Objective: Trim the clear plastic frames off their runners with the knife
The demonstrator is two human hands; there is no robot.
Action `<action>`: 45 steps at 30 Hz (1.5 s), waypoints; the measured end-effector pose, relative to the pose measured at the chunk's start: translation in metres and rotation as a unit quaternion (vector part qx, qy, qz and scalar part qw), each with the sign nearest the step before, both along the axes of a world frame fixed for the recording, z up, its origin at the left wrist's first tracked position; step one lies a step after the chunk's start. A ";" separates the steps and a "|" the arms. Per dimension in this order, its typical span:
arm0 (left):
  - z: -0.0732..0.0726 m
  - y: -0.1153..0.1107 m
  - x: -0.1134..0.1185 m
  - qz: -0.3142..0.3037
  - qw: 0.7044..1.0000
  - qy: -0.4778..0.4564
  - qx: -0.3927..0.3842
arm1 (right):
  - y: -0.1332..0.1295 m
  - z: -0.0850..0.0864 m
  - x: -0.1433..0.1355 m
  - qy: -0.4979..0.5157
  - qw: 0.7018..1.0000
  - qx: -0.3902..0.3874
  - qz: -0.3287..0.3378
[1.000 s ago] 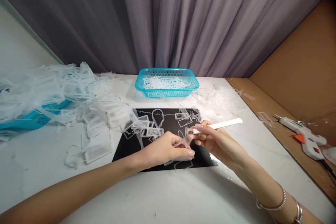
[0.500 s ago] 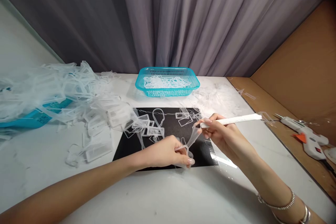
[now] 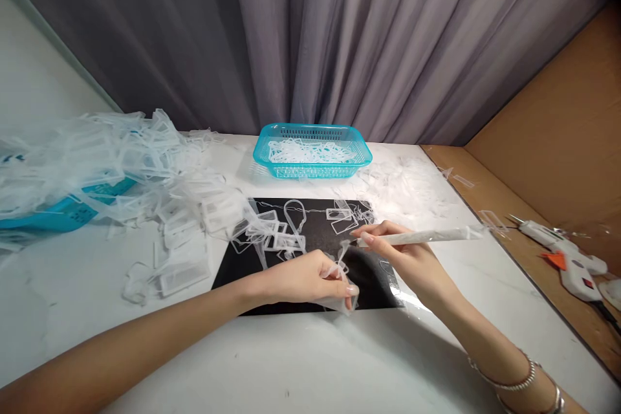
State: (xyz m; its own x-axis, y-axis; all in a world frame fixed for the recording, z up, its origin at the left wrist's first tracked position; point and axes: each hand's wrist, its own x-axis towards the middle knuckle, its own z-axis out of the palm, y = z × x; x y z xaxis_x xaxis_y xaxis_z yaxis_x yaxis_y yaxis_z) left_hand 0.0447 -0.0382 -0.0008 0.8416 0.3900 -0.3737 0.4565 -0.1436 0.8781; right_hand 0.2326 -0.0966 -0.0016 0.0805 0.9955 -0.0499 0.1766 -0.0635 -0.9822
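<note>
My left hand (image 3: 310,279) is closed on a translucent plastic piece (image 3: 339,303), low over the black mat (image 3: 317,224). Part of the piece rises from between the fingers as a thin, pale strip. Pen-fashion, my right hand (image 3: 410,262) grips a white wrapped stick tool (image 3: 431,235), its rear end pointing right. The tool's front end is close to the strip; whether they touch, I cannot tell. Clear rectangular plastic frames (image 3: 289,242) and thin loops lie on the mat left of my hands, with a few more frames (image 3: 338,214) at its back edge.
A blue basket (image 3: 313,170) behind the mat contains white plastic outlines. Translucent pieces (image 3: 130,149) are heaped at left around a blue bag (image 3: 72,212). Wispy scraps (image 3: 407,184) pile up at back right. A white glue gun (image 3: 579,275) lies on the brown board at right.
My right hand has moved slightly down and left with the stick tool. The plastic stretched between both hands has shortened to a small strip above my left hand. The view has shifted slightly.
</note>
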 end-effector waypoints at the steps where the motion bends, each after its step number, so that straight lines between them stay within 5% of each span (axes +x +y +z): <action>1: 0.001 0.000 0.000 0.002 1.000 -0.005 0.001 | -0.001 0.001 0.000 -0.020 1.000 0.000 -0.001; 6: 0.002 0.001 -0.002 0.035 0.996 -0.050 -0.063 | -0.005 0.007 0.005 -0.043 0.999 0.008 -0.019; 10: -0.002 0.004 -0.004 0.046 0.989 -0.079 -0.115 | -0.009 0.008 0.008 -0.047 0.995 0.027 0.078; 14: -0.003 0.005 -0.004 0.059 0.986 -0.087 -0.128 | -0.010 0.008 0.006 -0.122 0.966 0.144 0.175; 19: 0.000 0.004 -0.004 0.044 0.987 -0.084 -0.133 | -0.007 0.004 0.004 -0.177 0.928 0.240 0.225; 26: 0.001 0.004 -0.004 0.023 0.988 -0.086 -0.125 | -0.005 -0.001 0.003 -0.169 0.916 0.241 0.271; 36: 0.002 0.008 -0.003 0.012 0.989 -0.056 -0.135 | -0.006 -0.004 -0.003 -0.031 0.976 0.131 0.169; 45: 0.001 0.011 -0.002 0.000 0.984 -0.060 -0.166 | -0.008 -0.004 -0.013 0.037 0.988 0.097 0.117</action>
